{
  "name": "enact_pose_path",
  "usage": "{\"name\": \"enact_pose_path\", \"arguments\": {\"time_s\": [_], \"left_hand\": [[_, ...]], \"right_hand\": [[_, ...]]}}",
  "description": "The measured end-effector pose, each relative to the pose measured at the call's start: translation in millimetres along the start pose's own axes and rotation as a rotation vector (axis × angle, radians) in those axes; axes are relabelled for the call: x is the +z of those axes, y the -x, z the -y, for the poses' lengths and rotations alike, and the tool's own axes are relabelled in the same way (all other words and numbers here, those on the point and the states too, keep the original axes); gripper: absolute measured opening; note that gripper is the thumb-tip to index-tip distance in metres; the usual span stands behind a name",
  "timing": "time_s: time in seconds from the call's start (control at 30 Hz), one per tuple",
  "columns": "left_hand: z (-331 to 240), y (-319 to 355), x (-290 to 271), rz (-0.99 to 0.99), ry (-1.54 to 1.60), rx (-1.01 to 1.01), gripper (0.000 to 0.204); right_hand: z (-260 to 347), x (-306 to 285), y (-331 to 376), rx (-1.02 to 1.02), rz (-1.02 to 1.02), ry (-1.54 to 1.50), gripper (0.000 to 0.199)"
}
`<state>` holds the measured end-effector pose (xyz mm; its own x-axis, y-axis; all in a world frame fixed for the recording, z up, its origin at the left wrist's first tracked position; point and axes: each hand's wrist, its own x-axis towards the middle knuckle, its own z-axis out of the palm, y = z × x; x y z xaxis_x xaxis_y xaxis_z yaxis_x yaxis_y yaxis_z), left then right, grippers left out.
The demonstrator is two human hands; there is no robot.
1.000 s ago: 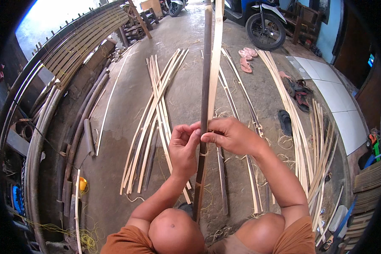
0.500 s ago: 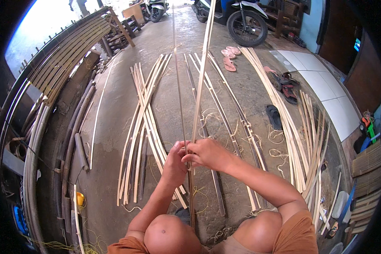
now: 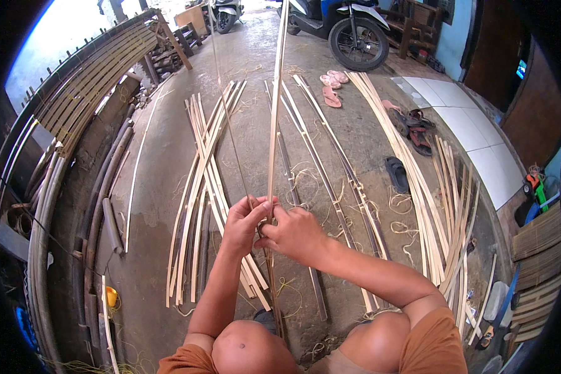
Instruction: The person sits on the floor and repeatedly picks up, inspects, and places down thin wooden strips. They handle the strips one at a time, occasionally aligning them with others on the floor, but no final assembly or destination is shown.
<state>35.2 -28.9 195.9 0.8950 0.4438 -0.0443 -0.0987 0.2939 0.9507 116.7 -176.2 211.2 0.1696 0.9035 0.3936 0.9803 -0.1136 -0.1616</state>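
Long pale bamboo strip (image 3: 275, 106) stands nearly upright over the concrete floor (image 3: 255, 134), pinched at its lower part by both left hand (image 3: 244, 222) and right hand (image 3: 291, 232), thinner sliver (image 3: 227, 118) alongside.

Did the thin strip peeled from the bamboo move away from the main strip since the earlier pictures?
Yes. The thin strip now leans left of the main strip, toward the slat bundle on the floor; earlier they were together.
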Motion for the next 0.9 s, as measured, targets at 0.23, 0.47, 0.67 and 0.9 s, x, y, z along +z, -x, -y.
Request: {"name": "enact_pose_path", "arguments": {"time_s": [0.23, 0.47, 0.67, 0.9], "left_hand": [[-4, 4, -7, -0.042, -0.031, 0.06, 0.011], [6, 5, -25, -0.25, 0.041, 0.209, 0.009], [6, -1, -12, -0.343, -0.069, 0.222, 0.014], [19, -2, -4, -0.267, 0.184, 0.203, 0.014]], "right_hand": [[15, 6, 6, -0.023, -0.282, -0.044, 0.033], [8, 26, 31, -0.014, -0.097, -0.525, 0.02], [7, 34, 35, 0.474, 0.235, -1.081, 0.019], [-14, 28, 19, 0.358, 0.28, -0.659, 0.03]]}}
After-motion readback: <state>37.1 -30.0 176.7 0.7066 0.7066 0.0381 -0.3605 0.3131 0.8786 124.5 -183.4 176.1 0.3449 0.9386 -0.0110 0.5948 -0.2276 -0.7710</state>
